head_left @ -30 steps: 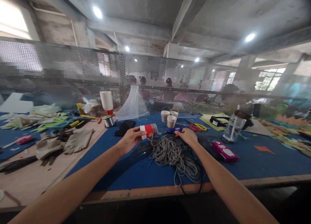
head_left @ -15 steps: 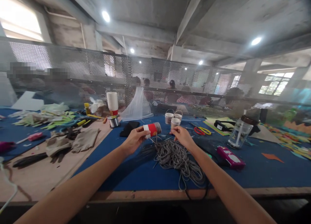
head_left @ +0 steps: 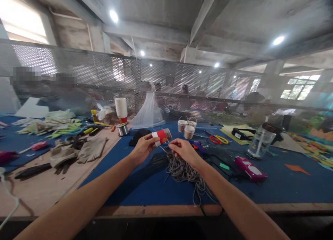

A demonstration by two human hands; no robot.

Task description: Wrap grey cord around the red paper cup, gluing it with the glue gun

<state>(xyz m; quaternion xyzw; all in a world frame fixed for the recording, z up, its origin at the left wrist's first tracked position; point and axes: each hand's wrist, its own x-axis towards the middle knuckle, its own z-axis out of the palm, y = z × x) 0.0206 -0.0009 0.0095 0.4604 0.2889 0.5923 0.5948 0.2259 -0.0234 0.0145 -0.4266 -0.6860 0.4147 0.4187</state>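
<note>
In my left hand (head_left: pixel 142 148) is a red and white paper cup (head_left: pixel 162 136), tipped on its side. Grey cord is wound around the end that points right. My right hand (head_left: pixel 183 151) is closed in a pinch on the grey cord (head_left: pixel 179 170) close to that wound end. Below both hands the rest of the cord lies in a loose tangled heap on the blue mat (head_left: pixel 125 188). Just beyond my right hand stand several small cord-covered buckets (head_left: pixel 189 132), some with thin handles.
Scissors (head_left: pixel 218 139), a glue gun (head_left: pixel 197 146), a purple box (head_left: pixel 250 168) and a clear bottle (head_left: pixel 260 142) lie or stand right. A phone (head_left: pixel 139 137), wire spool (head_left: pixel 122 130), stacked cups (head_left: pixel 121 108) and gloves (head_left: pixel 91 149) are left. A perforated screen (head_left: pixel 169 80) runs behind.
My right hand has come left, from in front of the small buckets to beside the cup's wound end. The cup has shifted slightly left and up in my left hand.
</note>
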